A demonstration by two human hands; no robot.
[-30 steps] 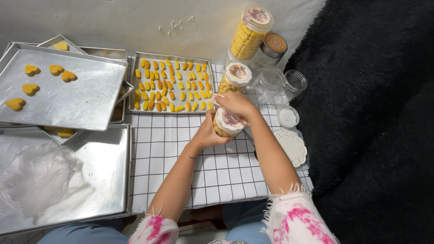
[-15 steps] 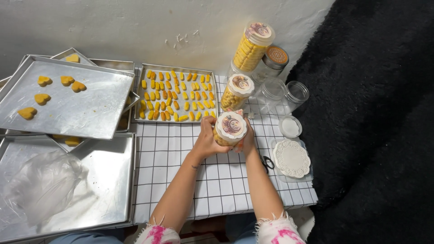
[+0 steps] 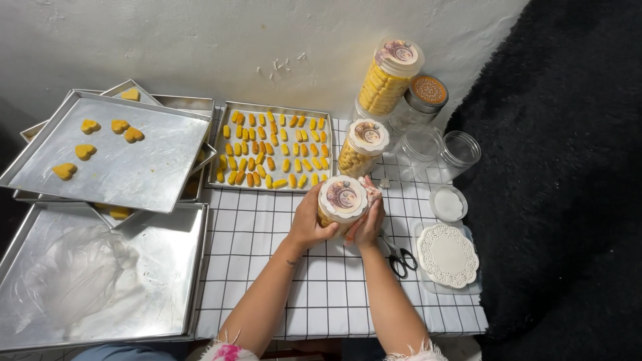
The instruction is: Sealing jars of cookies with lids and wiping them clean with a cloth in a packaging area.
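Note:
A clear plastic jar (image 3: 342, 200) filled with yellow cookies, its white lid bearing a round label, is gripped from both sides. My left hand (image 3: 308, 223) wraps its left side, and my right hand (image 3: 368, 217) presses its right side. The jar is held just above the checked cloth (image 3: 267, 267). Behind it stands a second filled, lidded jar (image 3: 363, 147). A third filled jar (image 3: 390, 77) is stacked higher, near the wall. A metal tray (image 3: 271, 148) of small oblong yellow cookies lies beyond my hands.
Stacked metal trays (image 3: 120, 160) with a few heart-shaped cookies sit at the left, and an empty tray with plastic film (image 3: 87, 281) lies below them. Empty clear jars (image 3: 441, 147), a loose lid (image 3: 447, 202), white doilies (image 3: 447, 255) and scissors (image 3: 399, 258) lie to the right. A black rug (image 3: 568, 200) borders the cloth.
Both hands drew the jar back from the second filled jar toward me. My right hand came off the top and now grips its side.

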